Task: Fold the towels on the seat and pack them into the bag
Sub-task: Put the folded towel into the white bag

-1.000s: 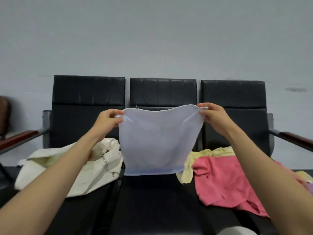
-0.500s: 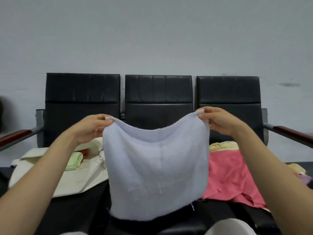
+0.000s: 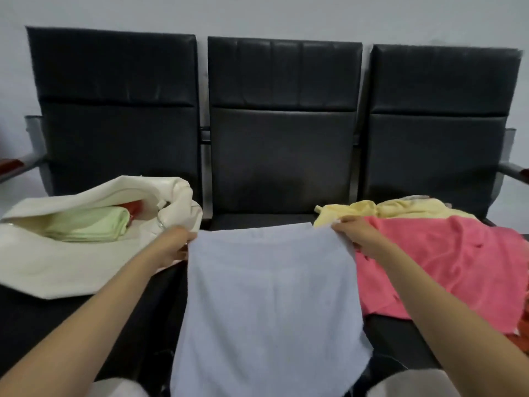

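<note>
Down from hanging in the air half a second ago, the pale lilac towel point(image 3: 266, 296) now lies spread over the middle of the row of black seats point(image 3: 283, 156), its far edge toward the backrest and its near edge trailing off the front toward the person's lap. On the seat to the left lies the cream bag point(image 3: 57, 259), on its side with its mouth open toward the middle. To the right lies a crumpled pink towel point(image 3: 446, 267), with a rumpled yellow towel point(image 3: 400, 210) just behind it. A folded green towel point(image 3: 94, 227) already sits inside the bag. The left hand point(image 3: 174, 247) pinches the far left corner of the lilac towel, and the right hand point(image 3: 355, 233) pinches the far right corner, both with fingers curled on the cloth. It looks light, thin and limp, likely to sag and wrinkle wherever it is unsupported, so the corners are the sensible grip. Keeping the edge taut between them should give a clean crease when the far edge is brought over to meet the near one, probably the next fold.
</note>
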{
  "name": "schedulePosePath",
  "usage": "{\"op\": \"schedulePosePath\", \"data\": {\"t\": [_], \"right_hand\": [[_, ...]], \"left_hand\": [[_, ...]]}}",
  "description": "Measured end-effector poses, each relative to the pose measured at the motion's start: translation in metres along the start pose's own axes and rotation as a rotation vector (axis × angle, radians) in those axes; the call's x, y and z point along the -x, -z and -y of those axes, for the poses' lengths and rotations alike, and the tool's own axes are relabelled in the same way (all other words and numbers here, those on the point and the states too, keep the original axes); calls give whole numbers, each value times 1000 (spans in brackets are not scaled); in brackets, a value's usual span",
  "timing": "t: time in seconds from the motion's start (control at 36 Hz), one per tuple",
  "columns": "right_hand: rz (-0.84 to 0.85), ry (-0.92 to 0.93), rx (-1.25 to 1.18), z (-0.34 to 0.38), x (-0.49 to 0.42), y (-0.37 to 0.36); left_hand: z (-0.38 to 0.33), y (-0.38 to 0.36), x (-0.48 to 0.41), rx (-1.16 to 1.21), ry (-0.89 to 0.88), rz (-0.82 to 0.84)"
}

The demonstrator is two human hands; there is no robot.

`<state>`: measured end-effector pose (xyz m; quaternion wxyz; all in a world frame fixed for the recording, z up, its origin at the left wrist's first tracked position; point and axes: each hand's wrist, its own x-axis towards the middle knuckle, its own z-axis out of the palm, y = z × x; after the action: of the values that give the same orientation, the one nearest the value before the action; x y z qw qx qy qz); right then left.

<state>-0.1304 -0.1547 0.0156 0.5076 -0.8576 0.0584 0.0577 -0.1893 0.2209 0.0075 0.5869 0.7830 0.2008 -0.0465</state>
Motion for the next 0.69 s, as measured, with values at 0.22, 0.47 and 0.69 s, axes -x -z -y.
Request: {"op": "schedulePosePath", "data": {"t": [0.22,0.47,0.69], "right_hand": [[-73,149,256,21,-112,-29],[97,310,813,-41,-182,-78],[287,282,801,-41,-203,-73]], "left_hand": [[-16,-18,-94,-610,-116,-234],[32,-41,-166,-1100,-184,-89],[13,-31,-187,-1186,-151,139]]}}
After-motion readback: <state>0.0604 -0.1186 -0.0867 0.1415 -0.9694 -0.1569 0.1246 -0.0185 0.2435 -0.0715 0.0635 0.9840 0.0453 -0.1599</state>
